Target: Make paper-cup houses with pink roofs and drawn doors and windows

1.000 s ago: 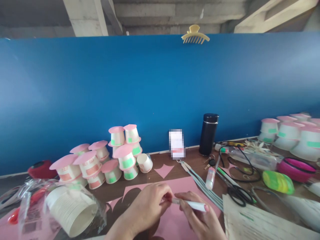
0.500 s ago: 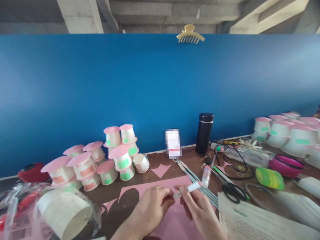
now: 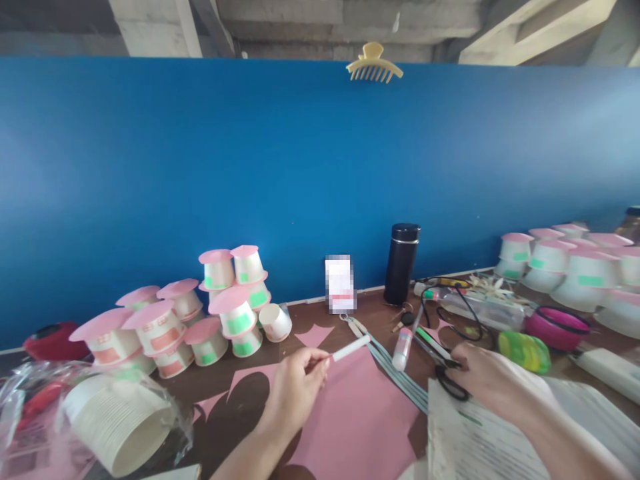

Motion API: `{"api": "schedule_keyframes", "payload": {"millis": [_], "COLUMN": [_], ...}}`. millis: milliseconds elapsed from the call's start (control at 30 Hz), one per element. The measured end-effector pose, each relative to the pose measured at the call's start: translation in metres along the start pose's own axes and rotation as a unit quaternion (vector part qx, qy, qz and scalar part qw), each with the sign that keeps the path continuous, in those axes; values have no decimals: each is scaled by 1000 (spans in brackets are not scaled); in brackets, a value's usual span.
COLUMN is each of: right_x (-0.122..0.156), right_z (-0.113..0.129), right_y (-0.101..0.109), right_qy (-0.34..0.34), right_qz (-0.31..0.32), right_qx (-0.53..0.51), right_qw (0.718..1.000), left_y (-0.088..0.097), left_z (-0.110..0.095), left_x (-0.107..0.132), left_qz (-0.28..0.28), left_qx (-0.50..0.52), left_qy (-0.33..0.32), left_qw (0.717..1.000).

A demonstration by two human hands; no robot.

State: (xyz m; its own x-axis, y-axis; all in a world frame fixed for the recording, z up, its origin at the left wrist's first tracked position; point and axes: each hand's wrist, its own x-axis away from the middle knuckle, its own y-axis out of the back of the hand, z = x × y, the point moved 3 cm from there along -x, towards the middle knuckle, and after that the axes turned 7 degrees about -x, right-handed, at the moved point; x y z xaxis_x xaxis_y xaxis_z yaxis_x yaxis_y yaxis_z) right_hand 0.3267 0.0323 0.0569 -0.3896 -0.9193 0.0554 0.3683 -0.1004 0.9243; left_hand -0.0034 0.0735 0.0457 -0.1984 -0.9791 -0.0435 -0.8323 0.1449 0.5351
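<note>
My left hand (image 3: 299, 381) pinches the reddish end of a slim white pen-like stick (image 3: 351, 348), which points up and right over the pink paper sheet (image 3: 357, 413). At the right, my right hand (image 3: 477, 373) has its fingers closed on the black-handled scissors (image 3: 453, 387), one loop showing below the fingers. A green-and-white marker (image 3: 434, 343) lies against the scissors, its lower end hidden by the hand. Curved cut-outs mark the sheet's edges. Printed paper (image 3: 480, 433) lies below my right hand, and a clear tube with a pink label (image 3: 403, 348) lies between the hands.
Stacked paper cups with pink tops (image 3: 235, 313) stand at left, with more cups (image 3: 575, 263) at far right. Bagged cups (image 3: 117, 423) lie front left. A black flask (image 3: 403, 263), a badge (image 3: 340, 283), a lanyard (image 3: 395, 373) and a pink bowl-shaped item (image 3: 557, 328) are about.
My right hand has let go of the white stick and moved right to the scissors. My left hand keeps the stick by its reddish end. The view has shifted slightly.
</note>
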Motion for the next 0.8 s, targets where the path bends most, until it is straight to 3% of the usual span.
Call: {"api": "schedule_keyframes", "payload": {"millis": [167, 267, 333, 467, 633, 700, 800], "right_x": [0, -1, 0, 1, 1, 0, -2], "right_z": [0, 1, 2, 4, 10, 13, 20], "right_y": [-8, -12, -14, -14, -5, -2, -4], "right_qy": [13, 25, 25, 23, 15, 23, 57], "right_qz": [7, 4, -1, -24, -56, -65, -63], "right_qx": [24, 28, 25, 3, -79, -139, -248], "right_qw": [1000, 999, 999, 999, 995, 988, 965], "left_y": [-28, -49, -53, -28, 20, 28, 27], "left_z": [-31, -49, -54, -45, -8, 4, 11], "left_x": [-37, -58, -62, -51, -44, -47, -53], "left_qz": [14, 14, 2, 14, 60, 73, 95], "left_qx": [30, 4, -41, -155, -302, -340, -372], "left_qy": [13, 4, -8, -57, -67, -67, -81], "left_qw": [999, 1000, 999, 986, 949, 935, 920]}}
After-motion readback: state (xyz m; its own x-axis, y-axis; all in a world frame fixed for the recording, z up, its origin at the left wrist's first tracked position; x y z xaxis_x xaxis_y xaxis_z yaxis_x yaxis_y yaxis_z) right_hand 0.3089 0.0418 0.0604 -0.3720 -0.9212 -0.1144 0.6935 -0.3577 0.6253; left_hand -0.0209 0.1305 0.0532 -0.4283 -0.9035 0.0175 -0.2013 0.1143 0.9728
